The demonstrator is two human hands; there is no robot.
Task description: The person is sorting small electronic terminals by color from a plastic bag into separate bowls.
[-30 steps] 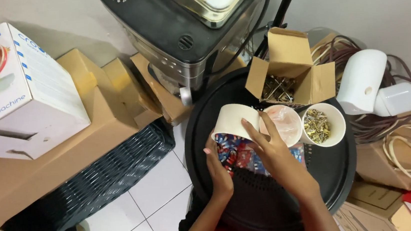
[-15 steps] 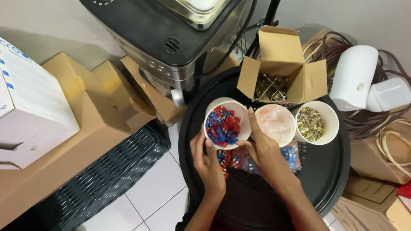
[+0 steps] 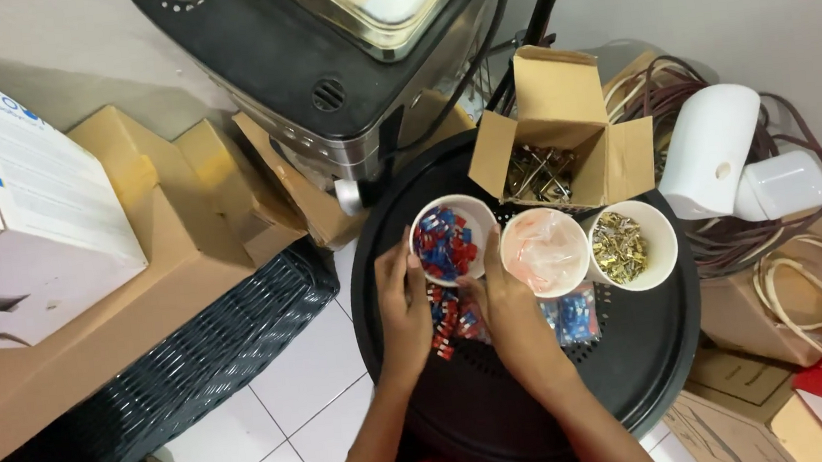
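Both hands, left hand (image 3: 400, 297) and right hand (image 3: 504, 297), grip-wise rest open over loose red-and-blue connectors (image 3: 446, 318) on the round black tabletop (image 3: 644, 359), while the white paper cup (image 3: 448, 239) just beside them already holds many.

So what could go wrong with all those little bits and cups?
The left hand and right hand sit right by the white cup of red and blue pieces; a bump might tip it. Loose red and blue pieces on the round black tray could roll off onto the tiled floor. The cup of brass bits stands near the edge.
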